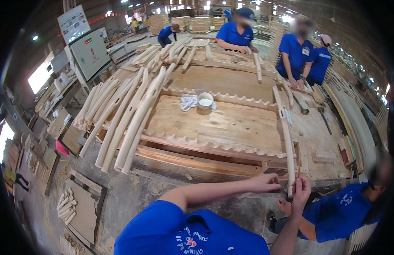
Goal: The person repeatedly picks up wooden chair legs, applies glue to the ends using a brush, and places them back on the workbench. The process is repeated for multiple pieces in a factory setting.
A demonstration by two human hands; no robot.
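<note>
My right hand (301, 191) is closed in a pinch on a thin brownish stick (299, 171), which points up beside the near end of a long pale wooden post (284, 131). The post lies lengthwise at the right side of the workbench, with a dark slot partway along it. My left hand (265, 182) hovers just left of the post's near end, apart from it, fingers loosely bent and spaced with nothing seen between them. A white bowl (205, 101) of pale liquid stands on the bench beside a crumpled white cloth (189, 102).
Scalloped wooden rails (214, 145) cross the bench (197, 121). Many curved posts (135, 114) lie piled at its left. Two mallets (324, 120) rest at the right. A co-worker in blue (339, 212) is close at my right; several others work beyond. A control cabinet (90, 54) stands far left.
</note>
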